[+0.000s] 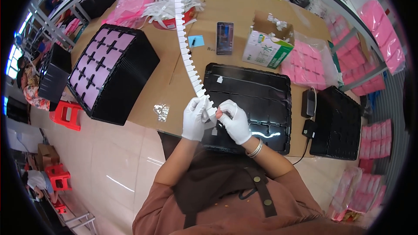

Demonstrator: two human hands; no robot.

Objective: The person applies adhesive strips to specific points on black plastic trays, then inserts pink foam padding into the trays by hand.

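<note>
A long white strip with notched, tab-like edges runs down from the top of the head view to my hands. My gloved left hand is closed around its lower end. The thumb and fingers of my gloved right hand pinch at the end piece; a bare fingertip shows through the glove. Beneath both hands lies a black tray with moulded compartments. One small white tab rests near its far left corner, and another lies near my left hand.
Left stands a stack of black trays topped with pink pieces. Beyond the tray are a phone, a blue note, a red basket of white strips and an open carton. Bagged pink pieces and more black trays are at right.
</note>
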